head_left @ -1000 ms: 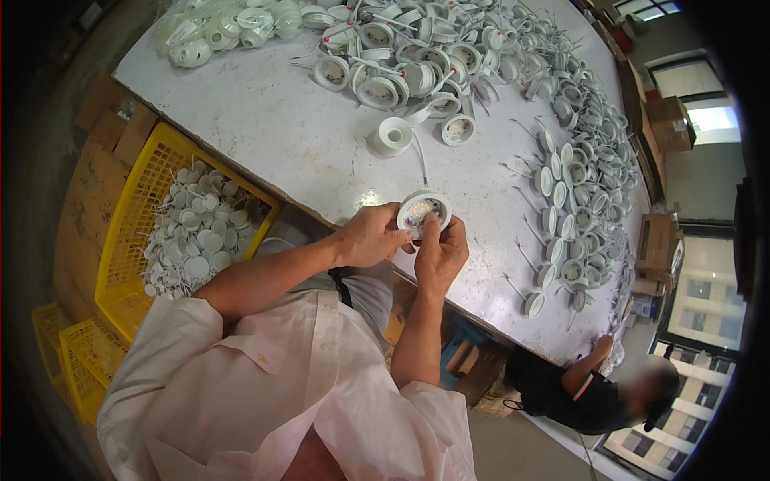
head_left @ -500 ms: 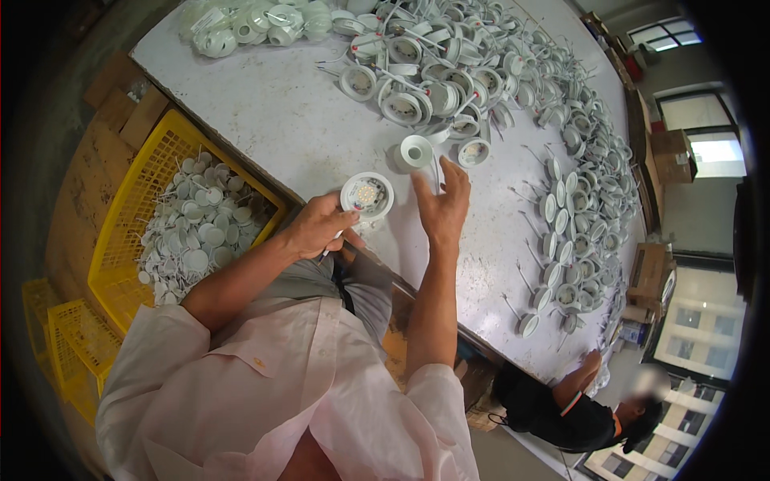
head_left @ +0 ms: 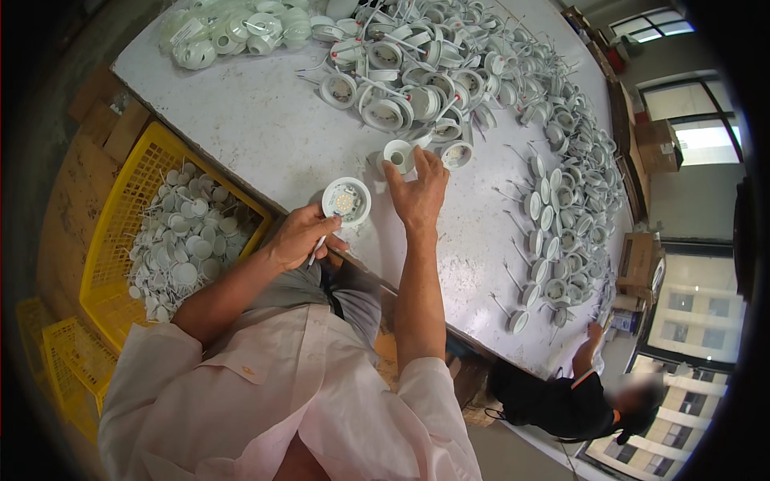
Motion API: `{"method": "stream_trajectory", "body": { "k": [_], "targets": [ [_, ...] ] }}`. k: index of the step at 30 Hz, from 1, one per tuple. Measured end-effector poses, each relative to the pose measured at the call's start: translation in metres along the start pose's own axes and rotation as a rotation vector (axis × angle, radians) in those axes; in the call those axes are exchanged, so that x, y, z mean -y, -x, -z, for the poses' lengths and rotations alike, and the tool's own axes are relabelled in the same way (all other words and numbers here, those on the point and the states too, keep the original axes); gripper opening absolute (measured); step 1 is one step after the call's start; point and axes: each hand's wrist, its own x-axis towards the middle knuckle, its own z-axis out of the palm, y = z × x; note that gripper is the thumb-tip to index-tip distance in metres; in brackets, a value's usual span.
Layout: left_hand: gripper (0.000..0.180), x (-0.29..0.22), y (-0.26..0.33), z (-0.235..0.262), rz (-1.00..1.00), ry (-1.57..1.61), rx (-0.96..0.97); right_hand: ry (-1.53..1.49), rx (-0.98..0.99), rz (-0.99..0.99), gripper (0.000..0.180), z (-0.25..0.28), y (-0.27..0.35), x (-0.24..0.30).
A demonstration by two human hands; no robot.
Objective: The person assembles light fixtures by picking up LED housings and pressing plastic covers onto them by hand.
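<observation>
A round white LED lamp housing (head_left: 347, 200) with a lit-coloured chip board faces up over the table's near edge. My left hand (head_left: 298, 238) grips its rim, and a thin white lead (head_left: 316, 250) hangs from between the fingers. Over the table, my right hand (head_left: 419, 192) has thumb and fingers spread at the near side of a white cup-shaped part (head_left: 398, 154). Its fingertips overlap that part, though firm contact cannot be made out. Right beside it lies another lamp housing (head_left: 457, 155), open side up.
A large heap of lamp housings (head_left: 433, 80) covers the far table and curves down its right side. Bagged pale covers (head_left: 233, 36) lie far left. A yellow basket (head_left: 100, 248) holds white discs with leads (head_left: 184, 240). At the lower right works another person (head_left: 553, 401).
My right hand has shifted left and closer over the cup-shaped part, thumb and fingers spreading around its near side. The left hand keeps the lamp housing. The whole view has shifted slightly.
</observation>
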Motion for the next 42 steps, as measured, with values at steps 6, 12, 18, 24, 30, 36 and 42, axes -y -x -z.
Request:
{"method": "stream_trajectory", "body": {
  "k": [6, 12, 18, 24, 30, 36, 42],
  "targets": [
    [0.030, 0.010, -0.009, -0.002, -0.004, 0.006, 0.015, -0.082, -0.115, 0.080, 0.055, -0.004, 0.004, -0.010],
    [0.029, 0.012, -0.015, -0.007, -0.031, -0.041, -0.001, -0.393, -0.195, 0.070, 0.051, 0.006, 0.013, -0.012],
    [0.032, 0.000, -0.019, -0.015, -0.069, -0.088, -0.011, -0.599, -0.031, 0.031, 0.052, 0.031, 0.038, 0.001],
    [0.033, 0.000, -0.020, -0.018, -0.105, -0.142, 0.026, -0.561, 0.151, 0.150, 0.063, 0.035, 0.060, 0.013],
    [0.037, 0.002, -0.016, -0.022, -0.107, -0.203, -0.012, -0.557, 0.225, 0.187, 0.071, 0.027, 0.066, 0.010],
    [0.031, 0.002, -0.015, -0.024, -0.169, -0.296, -0.053, -0.849, 0.253, -0.112, 0.059, 0.027, 0.075, 0.004],
    [0.032, 0.006, -0.019, -0.027, -0.183, -0.502, -0.119, -0.892, 0.234, -0.349, 0.029, 0.019, 0.076, 0.007]
  ]
}}
